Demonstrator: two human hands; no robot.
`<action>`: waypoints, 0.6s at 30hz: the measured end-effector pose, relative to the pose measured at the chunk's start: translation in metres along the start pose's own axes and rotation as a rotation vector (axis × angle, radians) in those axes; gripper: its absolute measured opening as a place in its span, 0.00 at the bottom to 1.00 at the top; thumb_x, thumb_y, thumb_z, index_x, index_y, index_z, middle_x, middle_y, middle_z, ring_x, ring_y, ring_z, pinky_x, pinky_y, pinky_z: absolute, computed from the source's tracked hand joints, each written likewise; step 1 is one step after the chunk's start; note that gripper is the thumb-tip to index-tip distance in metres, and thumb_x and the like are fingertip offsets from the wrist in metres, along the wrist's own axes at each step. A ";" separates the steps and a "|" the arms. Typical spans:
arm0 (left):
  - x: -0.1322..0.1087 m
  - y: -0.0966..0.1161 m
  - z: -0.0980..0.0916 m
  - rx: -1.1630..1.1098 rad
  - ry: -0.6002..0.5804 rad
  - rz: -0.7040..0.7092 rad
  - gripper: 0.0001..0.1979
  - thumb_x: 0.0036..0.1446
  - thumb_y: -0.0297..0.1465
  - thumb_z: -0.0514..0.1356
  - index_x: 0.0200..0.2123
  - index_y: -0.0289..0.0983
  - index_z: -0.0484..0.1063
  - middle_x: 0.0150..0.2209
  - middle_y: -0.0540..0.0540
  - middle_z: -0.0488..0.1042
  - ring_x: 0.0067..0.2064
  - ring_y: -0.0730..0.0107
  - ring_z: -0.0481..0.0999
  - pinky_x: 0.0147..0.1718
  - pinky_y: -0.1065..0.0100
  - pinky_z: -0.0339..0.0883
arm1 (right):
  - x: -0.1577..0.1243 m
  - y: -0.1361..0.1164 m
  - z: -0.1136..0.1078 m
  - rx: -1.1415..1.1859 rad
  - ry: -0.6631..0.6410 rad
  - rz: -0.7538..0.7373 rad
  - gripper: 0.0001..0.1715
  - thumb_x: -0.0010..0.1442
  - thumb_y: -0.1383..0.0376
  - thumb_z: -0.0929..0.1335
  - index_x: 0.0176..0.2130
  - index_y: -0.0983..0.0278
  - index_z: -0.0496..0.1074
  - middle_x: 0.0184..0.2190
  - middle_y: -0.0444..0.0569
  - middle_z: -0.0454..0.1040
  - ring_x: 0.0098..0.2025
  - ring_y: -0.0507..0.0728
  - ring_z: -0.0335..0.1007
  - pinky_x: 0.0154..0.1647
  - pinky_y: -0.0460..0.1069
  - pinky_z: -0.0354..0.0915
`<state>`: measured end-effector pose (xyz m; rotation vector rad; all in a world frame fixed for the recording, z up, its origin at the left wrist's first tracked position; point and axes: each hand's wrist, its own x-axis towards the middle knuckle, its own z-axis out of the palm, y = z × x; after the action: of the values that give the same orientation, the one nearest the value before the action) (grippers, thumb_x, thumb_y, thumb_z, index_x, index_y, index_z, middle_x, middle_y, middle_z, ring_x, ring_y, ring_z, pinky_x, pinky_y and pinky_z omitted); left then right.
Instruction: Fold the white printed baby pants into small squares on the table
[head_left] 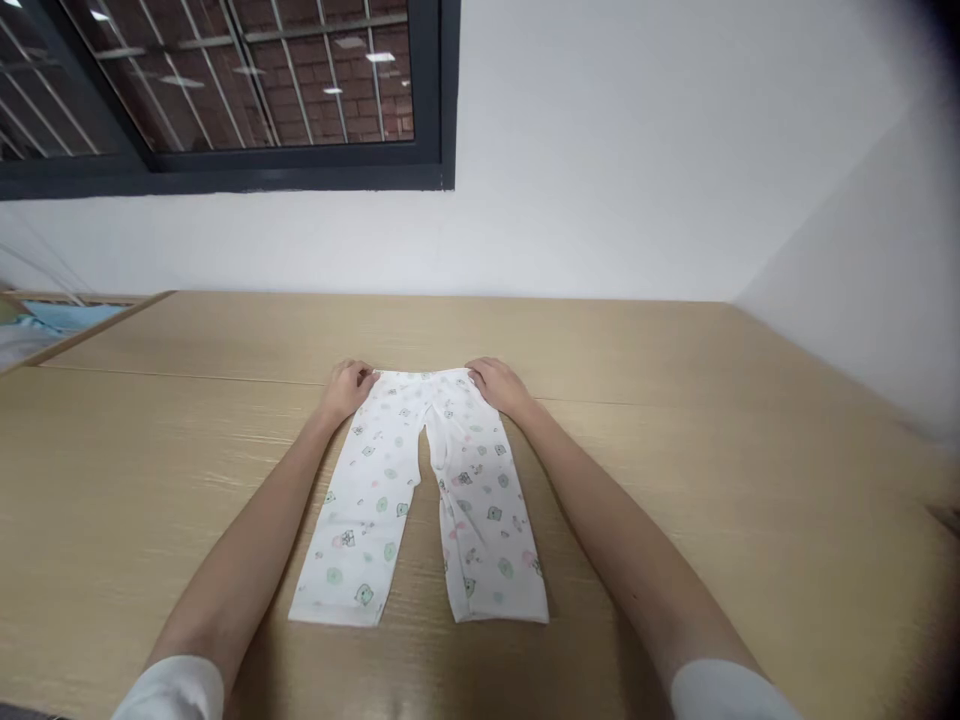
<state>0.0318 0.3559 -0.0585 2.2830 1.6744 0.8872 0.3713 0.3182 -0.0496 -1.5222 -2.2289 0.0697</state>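
Flat on the tabletop (712, 480), legs toward the person, the small printed trousers (420, 490) look light, thin and limp, best taken at the waistband corners, where the left hand (346, 385) and right hand (499, 383) each pinch them with curled fingers.

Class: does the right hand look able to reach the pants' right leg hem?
Probably yes: the right hand holds the waistband of the baby pants; that hem lies nearer the person, nothing between.

tabletop (750, 480) open around trousers (375, 500), wall (600, 200) beyond
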 end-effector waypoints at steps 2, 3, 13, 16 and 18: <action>-0.003 0.004 -0.003 -0.009 0.005 -0.010 0.14 0.62 0.39 0.55 0.41 0.38 0.75 0.40 0.43 0.76 0.46 0.61 0.72 0.58 0.56 0.67 | 0.000 0.000 0.000 0.003 0.003 0.016 0.16 0.73 0.68 0.61 0.54 0.66 0.74 0.51 0.56 0.76 0.54 0.60 0.70 0.56 0.53 0.62; -0.004 0.007 -0.004 -0.014 0.009 -0.017 0.14 0.62 0.39 0.55 0.42 0.38 0.75 0.40 0.43 0.76 0.46 0.62 0.72 0.58 0.56 0.67 | -0.001 -0.001 0.000 0.009 0.007 0.029 0.16 0.72 0.68 0.61 0.55 0.66 0.73 0.52 0.56 0.76 0.54 0.60 0.70 0.56 0.53 0.62; -0.029 0.132 -0.039 -0.117 -0.137 0.114 0.17 0.64 0.44 0.53 0.39 0.39 0.74 0.39 0.47 0.77 0.40 0.70 0.74 0.43 0.69 0.68 | -0.001 -0.004 -0.005 0.030 0.006 0.047 0.14 0.72 0.67 0.62 0.50 0.65 0.76 0.49 0.55 0.78 0.53 0.59 0.71 0.54 0.51 0.63; -0.074 0.206 -0.049 -0.131 -0.551 0.238 0.24 0.62 0.53 0.53 0.30 0.40 0.73 0.28 0.51 0.75 0.27 0.73 0.68 0.30 0.71 0.61 | 0.000 -0.003 -0.004 0.017 -0.006 0.013 0.16 0.73 0.67 0.61 0.48 0.65 0.77 0.49 0.55 0.78 0.53 0.58 0.71 0.56 0.50 0.61; -0.112 0.248 -0.050 -0.055 -0.788 0.298 0.27 0.62 0.56 0.52 0.28 0.41 0.74 0.24 0.50 0.74 0.23 0.74 0.66 0.28 0.69 0.59 | 0.000 -0.002 -0.004 0.003 -0.011 0.001 0.17 0.73 0.68 0.60 0.48 0.65 0.78 0.49 0.55 0.77 0.54 0.58 0.70 0.56 0.50 0.61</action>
<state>0.1834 0.1561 0.0575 2.4022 0.9708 0.0162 0.3708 0.3168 -0.0457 -1.5254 -2.2353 0.0816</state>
